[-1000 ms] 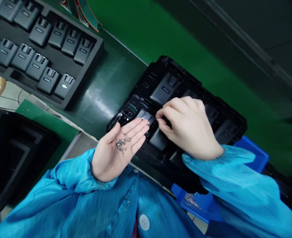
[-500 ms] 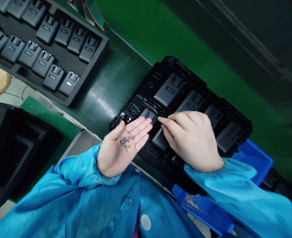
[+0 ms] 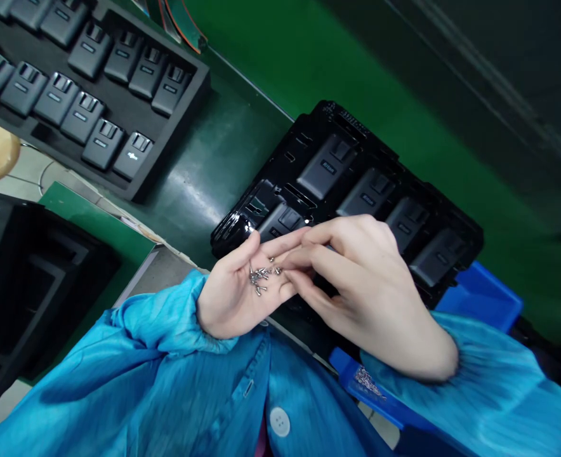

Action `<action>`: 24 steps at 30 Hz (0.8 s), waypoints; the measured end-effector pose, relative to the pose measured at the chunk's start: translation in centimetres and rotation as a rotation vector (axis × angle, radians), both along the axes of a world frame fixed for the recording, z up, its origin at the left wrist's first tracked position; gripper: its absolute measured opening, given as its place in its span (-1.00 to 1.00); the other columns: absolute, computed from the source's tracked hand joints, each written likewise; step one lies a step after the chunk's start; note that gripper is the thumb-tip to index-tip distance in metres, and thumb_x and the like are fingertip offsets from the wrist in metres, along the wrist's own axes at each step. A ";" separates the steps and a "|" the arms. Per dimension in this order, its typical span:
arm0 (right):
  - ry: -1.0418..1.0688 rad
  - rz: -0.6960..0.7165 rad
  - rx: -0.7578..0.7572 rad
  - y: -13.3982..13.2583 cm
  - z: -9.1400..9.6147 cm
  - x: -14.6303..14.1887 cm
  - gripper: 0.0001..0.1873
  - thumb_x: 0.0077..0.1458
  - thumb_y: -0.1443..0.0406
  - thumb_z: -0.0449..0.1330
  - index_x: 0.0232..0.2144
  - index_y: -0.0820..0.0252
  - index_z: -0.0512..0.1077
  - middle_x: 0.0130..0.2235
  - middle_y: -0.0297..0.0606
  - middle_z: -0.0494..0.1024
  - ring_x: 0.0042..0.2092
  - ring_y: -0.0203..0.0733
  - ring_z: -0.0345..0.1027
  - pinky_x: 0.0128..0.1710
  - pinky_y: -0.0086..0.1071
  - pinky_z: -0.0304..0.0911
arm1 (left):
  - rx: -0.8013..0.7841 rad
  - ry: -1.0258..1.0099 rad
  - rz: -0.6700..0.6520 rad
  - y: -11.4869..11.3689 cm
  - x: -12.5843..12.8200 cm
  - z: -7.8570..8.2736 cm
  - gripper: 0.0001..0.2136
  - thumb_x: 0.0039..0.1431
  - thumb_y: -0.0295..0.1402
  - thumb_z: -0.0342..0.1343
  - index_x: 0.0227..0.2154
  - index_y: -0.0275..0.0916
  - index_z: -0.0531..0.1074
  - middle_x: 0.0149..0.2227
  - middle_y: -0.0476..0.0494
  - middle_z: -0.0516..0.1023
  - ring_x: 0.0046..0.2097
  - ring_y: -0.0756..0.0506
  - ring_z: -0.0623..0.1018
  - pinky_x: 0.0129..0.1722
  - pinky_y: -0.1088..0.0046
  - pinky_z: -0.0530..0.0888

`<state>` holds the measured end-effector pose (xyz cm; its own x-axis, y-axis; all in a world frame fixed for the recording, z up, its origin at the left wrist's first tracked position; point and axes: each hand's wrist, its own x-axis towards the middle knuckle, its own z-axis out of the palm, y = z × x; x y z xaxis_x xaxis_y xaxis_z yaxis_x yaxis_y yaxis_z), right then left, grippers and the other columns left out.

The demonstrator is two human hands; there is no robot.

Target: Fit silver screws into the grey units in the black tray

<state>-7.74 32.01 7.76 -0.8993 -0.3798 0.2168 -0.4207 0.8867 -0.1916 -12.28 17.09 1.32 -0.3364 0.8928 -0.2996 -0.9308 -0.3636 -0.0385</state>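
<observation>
My left hand (image 3: 242,292) is held palm up, fingers stretched out, carrying a small heap of metal screws (image 3: 257,278) in the palm. Over its fingers reaches my right hand (image 3: 356,285), thumb and fingertips pinched at a single screw (image 3: 277,271) at the edge of the heap. Just beyond both hands lies a black tray (image 3: 299,136) with several dark grey cases, among them one labelled case (image 3: 328,166) and another case (image 3: 283,221) partly covered by my left fingers. My right hand hides part of the tray's near row.
A black foam box (image 3: 166,149) with rows of similar cases stands at upper left. Blue bins sit at right: one bin (image 3: 487,298) beside the tray, another bin (image 3: 342,365) holding small screws (image 3: 370,383). Black trays (image 3: 47,285) are stacked at lower left. The worktop (image 3: 199,165) is green.
My right hand has moved left and down from the tray to the screws in my left palm. The left hand has shifted slightly right.
</observation>
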 end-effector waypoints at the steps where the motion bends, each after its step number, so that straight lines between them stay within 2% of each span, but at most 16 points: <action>1: -0.009 -0.001 -0.005 0.0 -0.1 0.1 -0.92 0.30 0.36 0.21 -0.26 0.26 0.50 -0.19 -0.20 0.47 -0.12 -0.17 0.26 -0.11 -0.23 0.08 | 0.001 0.003 0.000 0.1 0.0 0.0 -0.39 0.40 -0.09 -0.31 0.30 -0.39 0.26 0.37 -0.34 0.21 0.53 -0.33 -0.07 0.57 -0.03 -0.18; 5: -0.004 -0.015 0.039 -0.1 -0.1 0.5 -0.90 0.31 0.33 0.21 -0.24 0.25 0.51 -0.21 -0.22 0.47 -0.13 -0.16 0.25 -0.11 -0.22 0.06 | -0.008 -0.007 0.008 0.4 0.1 0.1 -0.41 0.40 -0.10 -0.32 0.23 -0.38 0.33 0.29 -0.32 0.34 0.52 -0.28 0.03 0.57 -0.01 -0.18; 7: 0.012 -0.013 0.078 -0.2 -0.2 0.5 -0.87 0.33 0.32 0.19 -0.25 0.25 0.51 -0.21 -0.23 0.48 -0.13 -0.14 0.24 -0.11 -0.21 0.05 | -0.020 0.000 0.009 0.5 0.2 0.1 -0.42 0.40 -0.11 -0.34 0.18 -0.36 0.39 0.23 -0.33 0.41 0.45 -0.24 0.23 0.54 0.03 0.00; 9: 0.028 -0.013 0.109 -0.3 -0.5 0.5 -0.87 0.33 0.33 0.17 -0.27 0.25 0.50 -0.21 -0.23 0.49 -0.14 -0.12 0.24 -0.12 -0.21 0.04 | -0.034 0.012 0.003 0.6 0.3 0.1 -0.43 0.40 -0.12 -0.35 0.14 -0.36 0.42 0.15 -0.33 0.48 0.28 -0.19 0.46 0.44 0.09 0.24; 12: 0.060 -0.028 0.166 -0.7 -1.0 0.4 -0.85 0.33 0.34 0.16 -0.31 0.25 0.48 -0.24 -0.22 0.49 -0.15 -0.08 0.24 -0.11 -0.19 0.03 | -0.025 0.011 0.004 0.6 0.5 0.1 -0.44 0.41 -0.13 -0.35 0.13 -0.36 0.43 0.05 -0.30 0.55 0.07 -0.09 0.58 0.30 0.21 0.40; 15: 0.069 -0.031 0.190 -0.9 -1.1 0.5 -0.83 0.33 0.34 0.15 -0.33 0.26 0.47 -0.26 -0.20 0.48 -0.16 -0.06 0.24 -0.11 -0.19 0.03 | -0.018 -0.008 0.021 0.7 0.5 0.0 -0.45 0.42 -0.15 -0.34 0.11 -0.36 0.45 0.01 -0.27 0.58 0.05 -0.05 0.59 0.34 0.28 0.38; 18: 0.038 -0.015 0.115 -0.5 -0.4 0.1 -0.86 0.31 0.36 0.16 -0.31 0.26 0.48 -0.23 -0.20 0.49 -0.18 -0.10 0.27 -0.13 -0.20 0.06 | -0.038 -0.040 0.036 0.6 0.4 0.1 -0.46 0.42 -0.16 -0.33 0.06 -0.35 0.47 0.05 -0.26 0.56 0.08 -0.06 0.58 0.43 0.20 0.27; 21: 0.076 -0.035 0.121 1.2 0.1 -1.5 -0.93 0.26 0.38 0.21 -0.29 0.28 0.50 -0.22 -0.15 0.45 -0.17 -0.09 0.28 -0.17 -0.19 0.11 | -0.090 -0.101 0.064 0.2 0.2 0.1 -0.48 0.42 -0.13 -0.29 0.07 -0.34 0.46 0.15 -0.20 0.51 0.15 -0.05 0.55 0.50 0.19 0.16; 24: 0.150 -0.037 0.196 3.4 -0.4 -3.9 -0.93 0.22 0.37 0.24 -0.29 0.30 0.51 -0.23 -0.14 0.43 -0.18 -0.07 0.29 -0.18 -0.18 0.16 | -0.126 -0.110 0.109 -0.4 -0.1 0.1 -0.49 0.42 -0.11 -0.26 0.10 -0.33 0.44 0.21 -0.13 0.47 0.21 -0.02 0.51 0.50 0.26 0.14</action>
